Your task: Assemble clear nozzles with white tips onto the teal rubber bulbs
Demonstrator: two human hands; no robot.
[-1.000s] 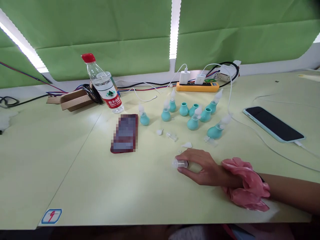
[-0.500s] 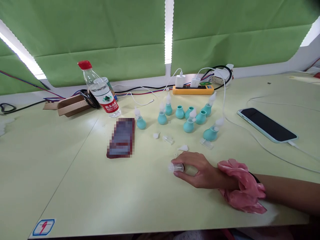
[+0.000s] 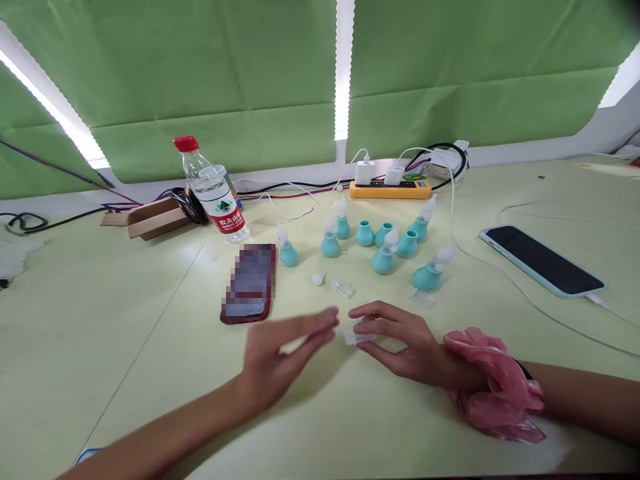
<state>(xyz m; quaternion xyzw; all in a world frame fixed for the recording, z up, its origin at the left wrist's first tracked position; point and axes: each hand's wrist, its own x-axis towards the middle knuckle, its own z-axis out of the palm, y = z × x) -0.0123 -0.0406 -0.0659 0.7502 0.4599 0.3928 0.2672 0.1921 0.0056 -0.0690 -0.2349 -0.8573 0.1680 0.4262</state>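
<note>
My right hand [image 3: 400, 340] rests on the pale green table [image 3: 150, 320], fingers pinched on a small clear plastic tube [image 3: 356, 337]. A pink scrunchie [image 3: 493, 383] sits on that wrist. My left hand [image 3: 285, 357] has its fingers stretched out, open, the tips a little left of the tube and not touching it. Just beyond the hands lie loose clear parts: a tube [image 3: 343, 288], a white tip [image 3: 318, 279] and another clear piece [image 3: 419, 297]. Behind them stand several teal rubber bulbs [image 3: 383, 260], some with clear nozzles fitted.
A red phone [image 3: 249, 283] lies left of the bulbs. A water bottle [image 3: 215, 193] and a cardboard box [image 3: 153, 217] stand at the back left. A yellow power strip [image 3: 390, 189] with chargers lies at the back. Another phone [image 3: 543, 260] charges at the right on a white cable.
My left hand has come into view from the lower left and reached toward the tube. My right hand stays on the tube, shifted slightly.
</note>
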